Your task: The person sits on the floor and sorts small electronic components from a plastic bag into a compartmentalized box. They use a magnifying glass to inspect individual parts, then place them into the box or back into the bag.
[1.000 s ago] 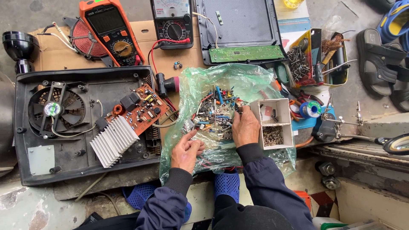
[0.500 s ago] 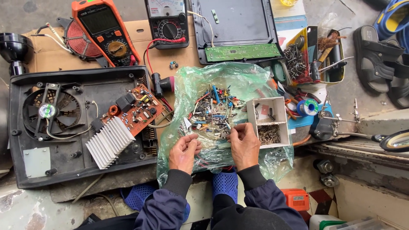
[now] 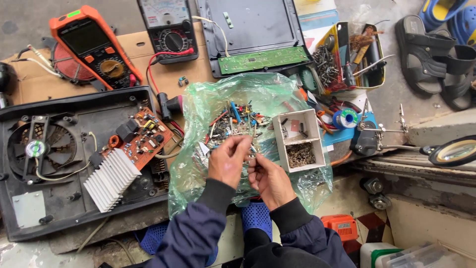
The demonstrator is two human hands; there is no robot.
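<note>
Crouching over a green plastic bag (image 3: pixel 198 164) spread on the floor, the person brings both hands together above a heap of loose electronic parts (image 3: pixel 235 121) lying on it. The left hand (image 3: pixel 227 161) has its fingers curled together, fingertips pinched on something small and thin, probably a component lead, though it is too small to tell. The right hand (image 3: pixel 270 179) meets it just beside, thumb and fingers closed on the same tiny piece.

Right of the heap stands a white divided box (image 3: pixel 299 140), its near compartment full of dark bits. To the left lies an opened black appliance base (image 3: pixel 54 164) with an orange circuit board (image 3: pixel 139 141) and a white heat sink (image 3: pixel 110 179). An orange multimeter (image 3: pixel 94 44) lies at the far left.

As I judge it, the piece could easily slip from the pinch and vanish among the heap, and the crinkled bag could shift under the wrists and scatter parts toward the box.
</note>
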